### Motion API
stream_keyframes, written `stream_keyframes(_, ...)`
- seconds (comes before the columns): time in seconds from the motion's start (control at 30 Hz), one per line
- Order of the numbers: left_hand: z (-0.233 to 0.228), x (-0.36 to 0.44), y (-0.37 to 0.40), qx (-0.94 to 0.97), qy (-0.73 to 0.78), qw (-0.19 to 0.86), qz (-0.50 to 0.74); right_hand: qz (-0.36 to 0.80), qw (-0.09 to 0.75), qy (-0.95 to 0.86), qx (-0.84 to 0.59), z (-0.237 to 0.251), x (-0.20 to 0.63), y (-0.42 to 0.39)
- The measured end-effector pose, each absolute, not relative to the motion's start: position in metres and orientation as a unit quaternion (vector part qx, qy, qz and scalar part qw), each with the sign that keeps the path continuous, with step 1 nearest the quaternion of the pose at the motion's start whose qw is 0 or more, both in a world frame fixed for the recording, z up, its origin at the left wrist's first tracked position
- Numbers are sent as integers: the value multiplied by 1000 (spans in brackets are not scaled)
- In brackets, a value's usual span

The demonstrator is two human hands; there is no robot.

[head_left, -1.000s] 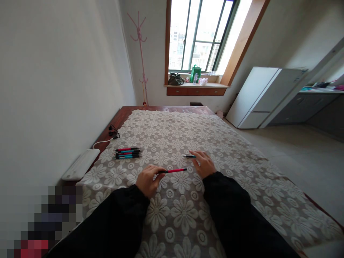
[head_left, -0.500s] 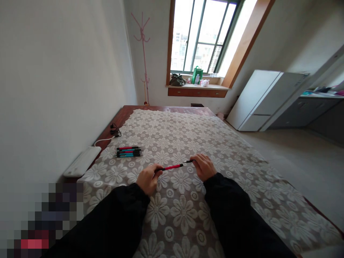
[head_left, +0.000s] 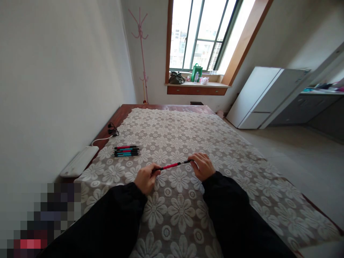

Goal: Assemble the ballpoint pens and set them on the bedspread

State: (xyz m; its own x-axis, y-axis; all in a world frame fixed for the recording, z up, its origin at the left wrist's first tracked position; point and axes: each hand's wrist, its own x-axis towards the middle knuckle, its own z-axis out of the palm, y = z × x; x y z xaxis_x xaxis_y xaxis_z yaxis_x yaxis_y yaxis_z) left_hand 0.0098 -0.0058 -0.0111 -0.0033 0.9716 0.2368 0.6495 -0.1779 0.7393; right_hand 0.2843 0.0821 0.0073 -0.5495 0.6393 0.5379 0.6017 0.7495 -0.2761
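Between finger and thumb, my left hand pinches a red pen barrel with black ends. My right hand is closed on a black pen part with a metallic, pointed end turned left. The two pieces appear to meet end to end, in a slightly bent line above the tablecloth; whether one sits inside the other is too small to tell. Left of my hands, several red, blue and black pens lie side by side on the cloth.
A white power strip rests at the table's left edge by the wall, its cable running to a black plug. Beyond the table are a pink coat stand, a windowsill with bags and a white fridge.
The gap between the red barrel and the black part has closed, so their ends now appear to meet. Both hands keep their pinch. The view has shifted slightly.
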Motion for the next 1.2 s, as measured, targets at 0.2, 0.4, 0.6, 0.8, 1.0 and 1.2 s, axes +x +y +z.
stream_keyframes(0.2, -10, 8, -6, 674, 607, 223, 358, 33, 304, -888, -343, 8, 284, 81)
stream_keyframes(0.4, -12, 6, -6, 661, 614, 257, 346, 47, 311, -894, -318, 2, 283, 83)
stream_keyframes(0.6, -12, 7, -5, 659, 619, 249, 348, 50, 292, -891, -344, -1, 284, 85)
stream_keyframes(0.8, -9, 10, -7, 668, 620, 233, 339, 40, 261, -851, -453, -16, 292, 98)
stream_keyframes(1.0, -6, 10, -7, 769, 547, 187, 274, 140, 302, -867, -371, -18, 284, 95)
stream_keyframes(1.2, -3, 12, -9, 779, 548, 161, 259, 166, 244, -915, -275, -12, 259, 67)
